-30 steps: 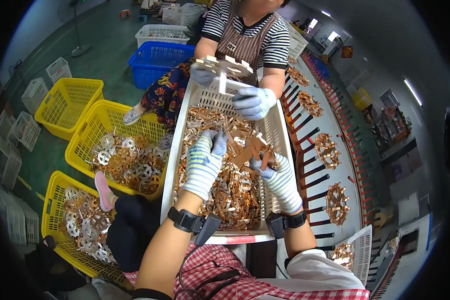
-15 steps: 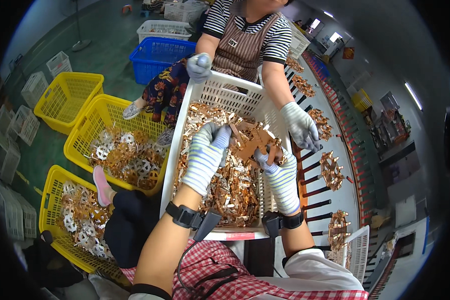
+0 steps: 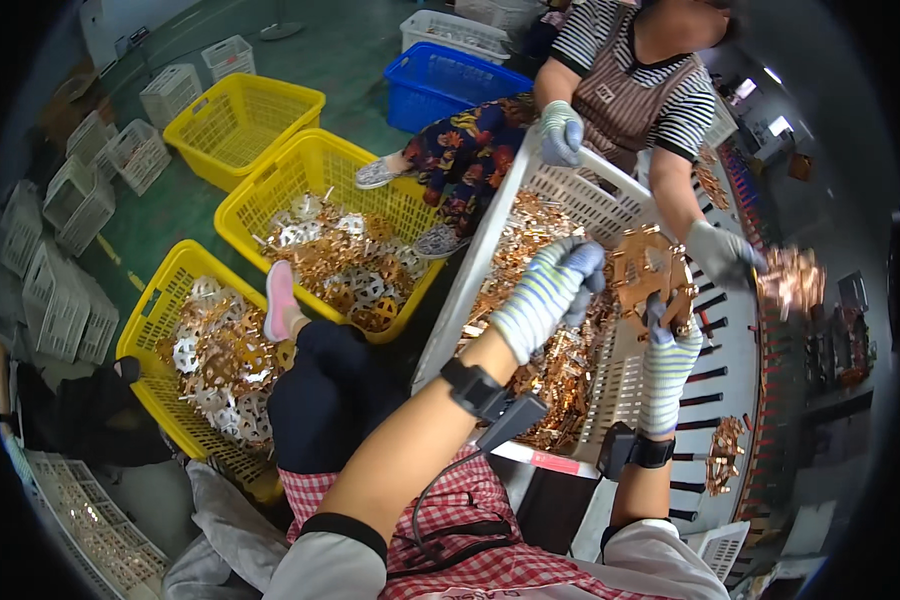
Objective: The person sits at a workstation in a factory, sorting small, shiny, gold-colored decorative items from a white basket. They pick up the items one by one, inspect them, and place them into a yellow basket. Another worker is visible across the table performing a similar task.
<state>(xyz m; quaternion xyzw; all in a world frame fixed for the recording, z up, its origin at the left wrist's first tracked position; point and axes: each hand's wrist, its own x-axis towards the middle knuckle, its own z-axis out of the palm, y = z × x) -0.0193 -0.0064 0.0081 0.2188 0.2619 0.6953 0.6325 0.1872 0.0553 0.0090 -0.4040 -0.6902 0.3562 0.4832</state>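
My right hand point(image 3: 670, 365), in a striped knit glove, grips the lower edge of a round copper-coloured metal part point(image 3: 642, 268) with tabs around its rim. The part is held up over the right side of a white plastic crate point(image 3: 467, 287). To its left, my left hand point(image 3: 550, 298), in a matching glove, is closed with the fingers curled together. Whatever it may hold is hidden. Beneath both hands, many small copper-coloured metal pieces point(image 3: 550, 405) fill the crate.
Across the crate, a co-worker's gloved hand point(image 3: 560, 133) rests on its rim; the other point(image 3: 722, 255) holds a blurred copper part point(image 3: 792, 282). At right, a rack with dark rods point(image 3: 705, 400) carries similar parts. Yellow baskets point(image 3: 232, 210) of metal pieces and a blue crate point(image 3: 425, 95) stand left.
The view has swung, shifting the scene rightward. My right hand has raised the copper part, and my left hand is now apart from it. The co-worker's hand now holds a copper part near the rack.
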